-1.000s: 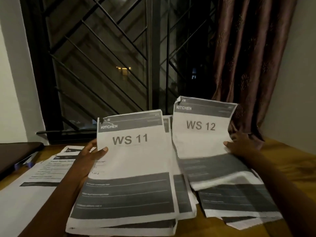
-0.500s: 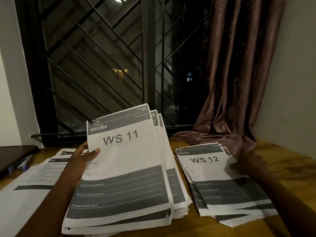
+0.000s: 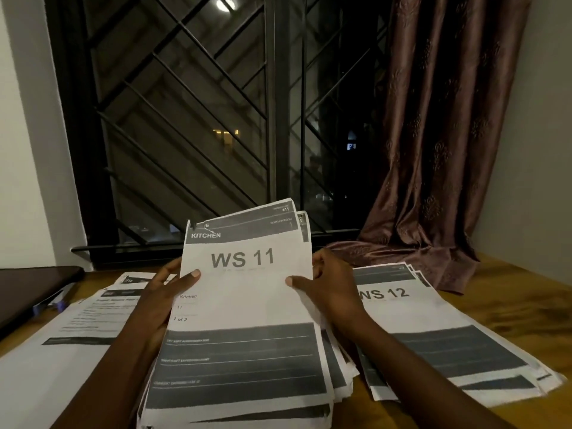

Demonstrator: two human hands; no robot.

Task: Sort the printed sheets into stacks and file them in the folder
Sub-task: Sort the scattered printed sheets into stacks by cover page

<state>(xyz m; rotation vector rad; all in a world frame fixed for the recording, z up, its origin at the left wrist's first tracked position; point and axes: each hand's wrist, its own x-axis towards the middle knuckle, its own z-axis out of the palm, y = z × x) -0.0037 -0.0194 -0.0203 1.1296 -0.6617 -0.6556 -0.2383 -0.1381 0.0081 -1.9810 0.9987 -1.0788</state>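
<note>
Left hand (image 3: 161,300) and right hand (image 3: 332,289) clamped on the WS 11 stack (image 3: 244,305) — thumbs on top, far edge raised off the wooden table (image 3: 510,314). WS 12 stack (image 3: 433,329) flat just beside, to the right — more printed sheets (image 3: 77,320) lying at left.

window (image 3: 198,119): dark, diagonal metal grille | curtain (image 3: 439,144): brown, right, pooled on wooden table (image 3: 510,305) | walls: pale

Both hands hold the WS 11 stack (image 3: 244,305) tilted up off the wooden table (image 3: 510,320): left hand (image 3: 161,301) at its left edge, right hand (image 3: 331,292) at its right edge, thumbs on the top sheet. The WS 12 stack (image 3: 433,329) lies flat just to its right. Further printed sheets (image 3: 77,323) lie to the left, beside a dark folder (image 3: 28,292).
</note>
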